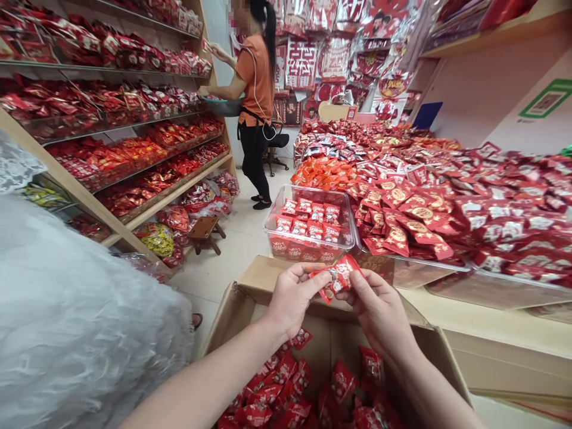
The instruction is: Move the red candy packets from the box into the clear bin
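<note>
Between my two hands is a small red candy packet (pixel 338 279), printed with white figures. My left hand (pixel 295 295) pinches its left side between thumb and fingers, and my right hand (pixel 378 304) grips its right side. Both hands are above an open cardboard box (pixel 236 307) that holds many loose red packets (pixel 281 381). Just beyond them sits a clear plastic bin (pixel 308 250), where similar packets (pixel 316 221) stand upright in rows.
Bins heaped with red packets (pixel 415 208) extend along the right. Shelves (pixel 129 220) of packets line the left, with a wooden stool (pixel 207 232) below. White ruffled fabric (pixel 89 310) fills the lower left. A person in orange (pixel 257 77) stands by the shelves.
</note>
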`<action>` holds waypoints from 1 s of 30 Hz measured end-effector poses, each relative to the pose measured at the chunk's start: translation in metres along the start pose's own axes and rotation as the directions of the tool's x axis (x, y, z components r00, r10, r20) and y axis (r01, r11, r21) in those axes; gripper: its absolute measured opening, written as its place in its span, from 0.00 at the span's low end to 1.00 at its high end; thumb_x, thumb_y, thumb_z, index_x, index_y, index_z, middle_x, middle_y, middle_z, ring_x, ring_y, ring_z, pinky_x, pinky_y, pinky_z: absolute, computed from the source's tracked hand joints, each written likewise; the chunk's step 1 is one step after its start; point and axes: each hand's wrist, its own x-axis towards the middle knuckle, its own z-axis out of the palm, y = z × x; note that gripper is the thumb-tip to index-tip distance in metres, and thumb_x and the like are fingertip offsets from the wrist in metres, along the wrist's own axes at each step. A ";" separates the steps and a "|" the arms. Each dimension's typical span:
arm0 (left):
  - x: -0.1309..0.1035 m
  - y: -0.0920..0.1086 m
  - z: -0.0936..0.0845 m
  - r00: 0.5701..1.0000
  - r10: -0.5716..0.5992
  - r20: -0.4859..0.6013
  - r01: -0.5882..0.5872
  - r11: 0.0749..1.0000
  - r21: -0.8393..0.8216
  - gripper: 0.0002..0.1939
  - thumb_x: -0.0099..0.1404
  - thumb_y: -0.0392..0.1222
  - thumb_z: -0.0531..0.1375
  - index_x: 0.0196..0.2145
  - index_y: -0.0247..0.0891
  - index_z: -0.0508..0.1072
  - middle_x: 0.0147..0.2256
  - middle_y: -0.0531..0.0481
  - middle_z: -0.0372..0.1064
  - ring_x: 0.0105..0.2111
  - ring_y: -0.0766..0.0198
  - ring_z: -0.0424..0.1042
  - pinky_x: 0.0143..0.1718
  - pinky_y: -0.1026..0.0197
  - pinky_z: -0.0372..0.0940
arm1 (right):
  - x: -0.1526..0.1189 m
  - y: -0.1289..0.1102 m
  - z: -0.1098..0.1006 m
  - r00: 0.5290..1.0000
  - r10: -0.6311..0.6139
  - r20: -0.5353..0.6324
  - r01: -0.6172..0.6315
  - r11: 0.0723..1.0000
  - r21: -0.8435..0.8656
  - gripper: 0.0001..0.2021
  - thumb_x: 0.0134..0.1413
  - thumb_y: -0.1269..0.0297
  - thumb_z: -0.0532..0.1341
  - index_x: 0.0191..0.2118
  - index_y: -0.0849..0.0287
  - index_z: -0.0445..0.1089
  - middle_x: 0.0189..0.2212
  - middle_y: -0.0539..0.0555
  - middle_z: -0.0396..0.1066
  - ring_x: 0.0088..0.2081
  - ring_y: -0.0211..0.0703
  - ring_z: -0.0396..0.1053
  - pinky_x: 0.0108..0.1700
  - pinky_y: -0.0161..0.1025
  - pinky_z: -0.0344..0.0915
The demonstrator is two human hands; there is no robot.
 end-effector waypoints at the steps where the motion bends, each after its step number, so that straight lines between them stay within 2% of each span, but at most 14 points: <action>1: -0.001 0.001 0.000 1.000 -0.007 -0.004 0.007 1.000 -0.014 0.12 0.47 0.36 0.64 0.30 0.33 0.67 0.27 0.51 0.70 0.25 0.69 0.69 0.28 0.65 0.65 | 0.000 0.001 0.001 1.000 -0.008 0.000 0.008 1.000 -0.007 0.09 0.45 0.61 0.62 0.33 0.59 0.67 0.25 0.48 0.67 0.26 0.33 0.64 0.31 0.32 0.64; 8: -0.001 0.003 -0.005 0.993 0.046 0.105 -0.057 0.993 0.104 0.18 0.46 0.32 0.64 0.37 0.34 0.65 0.33 0.49 0.68 0.32 0.67 0.69 0.34 0.64 0.63 | -0.001 0.003 0.004 1.000 -0.024 0.012 0.025 0.991 -0.130 0.13 0.42 0.63 0.63 0.35 0.60 0.64 0.29 0.51 0.69 0.29 0.34 0.66 0.34 0.35 0.65; 10: -0.001 0.004 -0.005 0.995 0.049 0.091 -0.057 0.995 0.085 0.19 0.47 0.32 0.63 0.39 0.35 0.64 0.31 0.50 0.67 0.31 0.68 0.68 0.33 0.64 0.63 | -0.003 0.002 0.006 0.985 -0.168 -0.021 0.158 0.955 -0.251 0.16 0.43 0.63 0.63 0.40 0.58 0.60 0.31 0.52 0.68 0.30 0.36 0.66 0.33 0.37 0.66; 11: -0.002 0.005 -0.005 0.997 0.044 0.065 -0.048 0.997 0.063 0.20 0.47 0.32 0.63 0.39 0.35 0.64 0.31 0.51 0.67 0.30 0.69 0.68 0.32 0.65 0.62 | -0.004 0.001 0.007 0.955 -0.295 -0.024 0.267 0.894 -0.360 0.19 0.42 0.63 0.63 0.42 0.57 0.59 0.34 0.54 0.66 0.31 0.38 0.66 0.32 0.37 0.66; 12: -0.002 0.005 -0.005 0.999 0.040 0.037 -0.041 0.998 0.040 0.20 0.47 0.32 0.63 0.39 0.35 0.63 0.30 0.51 0.66 0.29 0.69 0.67 0.31 0.66 0.62 | -0.006 0.000 0.008 0.903 -0.431 0.008 0.378 0.782 -0.495 0.22 0.42 0.63 0.63 0.45 0.56 0.57 0.39 0.56 0.64 0.33 0.40 0.66 0.32 0.39 0.67; 14: -0.003 0.005 -0.005 1.000 0.030 -0.003 -0.030 0.999 0.011 0.18 0.47 0.32 0.62 0.37 0.35 0.63 0.31 0.51 0.65 0.29 0.70 0.66 0.30 0.67 0.61 | -0.009 -0.002 0.010 0.769 -0.599 0.224 0.544 0.430 -0.721 0.24 0.41 0.65 0.64 0.47 0.55 0.58 0.47 0.60 0.57 0.38 0.43 0.64 0.35 0.43 0.66; 16: -0.003 0.007 -0.005 0.999 0.041 -0.021 -0.041 0.999 0.011 0.16 0.47 0.32 0.62 0.35 0.35 0.63 0.31 0.51 0.65 0.30 0.70 0.66 0.30 0.66 0.60 | -0.011 -0.003 0.010 0.665 -0.568 0.486 0.635 0.086 -0.768 0.21 0.45 0.68 0.61 0.47 0.57 0.59 0.50 0.62 0.55 0.43 0.47 0.62 0.40 0.46 0.65; 17: -0.003 0.009 -0.006 0.998 0.053 -0.021 -0.052 0.999 0.013 0.15 0.48 0.32 0.62 0.34 0.35 0.63 0.31 0.51 0.65 0.30 0.70 0.65 0.31 0.66 0.60 | -0.012 -0.004 0.010 0.624 -0.521 0.583 0.669 -0.031 -0.743 0.20 0.47 0.70 0.59 0.48 0.58 0.59 0.49 0.62 0.57 0.44 0.47 0.61 0.42 0.46 0.64; 19: -0.004 0.013 -0.006 0.997 0.076 -0.001 -0.076 0.997 -0.004 0.13 0.49 0.34 0.62 0.33 0.35 0.63 0.31 0.51 0.65 0.31 0.70 0.65 0.33 0.66 0.60 | -0.008 -0.008 0.009 0.538 -0.467 0.702 0.720 -0.179 -0.670 0.17 0.49 0.74 0.56 0.47 0.60 0.58 0.46 0.62 0.62 0.45 0.47 0.61 0.43 0.45 0.64; 22: -0.003 0.022 -0.008 0.989 0.132 0.072 -0.127 0.990 -0.065 0.11 0.52 0.39 0.60 0.33 0.35 0.64 0.32 0.51 0.65 0.32 0.70 0.65 0.33 0.65 0.61 | 0.012 -0.024 0.013 0.447 -0.473 0.759 0.737 -0.287 -0.612 0.08 0.50 0.74 0.55 0.39 0.61 0.61 0.44 0.61 0.64 0.44 0.45 0.63 0.43 0.42 0.64; 24: -0.002 0.025 -0.011 0.981 0.169 0.096 -0.167 0.985 -0.033 0.09 0.54 0.41 0.59 0.32 0.36 0.64 0.31 0.51 0.65 0.32 0.68 0.66 0.32 0.65 0.61 | 0.039 -0.039 0.019 0.452 -0.470 0.758 0.708 -0.328 -0.626 0.02 0.52 0.71 0.54 0.33 0.61 0.61 0.43 0.62 0.64 0.44 0.44 0.63 0.43 0.41 0.63; 25: -0.001 0.025 -0.012 0.978 0.183 0.099 -0.185 0.983 0.012 0.08 0.54 0.41 0.59 0.32 0.35 0.65 0.30 0.51 0.65 0.31 0.68 0.66 0.31 0.65 0.61 | 0.057 -0.046 0.022 0.484 -0.452 0.750 0.677 -0.349 -0.647 0.02 0.52 0.71 0.53 0.31 0.61 0.61 0.41 0.62 0.65 0.43 0.44 0.63 0.42 0.40 0.63; 29: 0.005 0.020 -0.018 0.976 0.177 0.122 -0.199 0.959 0.201 0.06 0.54 0.39 0.58 0.29 0.34 0.66 0.24 0.53 0.65 0.27 0.70 0.65 0.31 0.66 0.59 | 0.132 -0.061 0.036 0.721 -0.215 0.659 0.503 -0.493 -0.710 0.07 0.53 0.71 0.50 0.29 0.63 0.62 0.32 0.60 0.67 0.34 0.43 0.65 0.36 0.36 0.61; 30: 0.006 0.018 -0.019 0.976 0.168 0.136 -0.196 0.953 0.233 0.05 0.54 0.38 0.58 0.29 0.34 0.66 0.24 0.53 0.64 0.27 0.70 0.65 0.31 0.66 0.59 | 0.148 -0.060 0.038 0.761 -0.161 0.629 0.472 -0.528 -0.706 0.07 0.53 0.71 0.49 0.29 0.64 0.63 0.30 0.59 0.67 0.32 0.42 0.65 0.34 0.35 0.60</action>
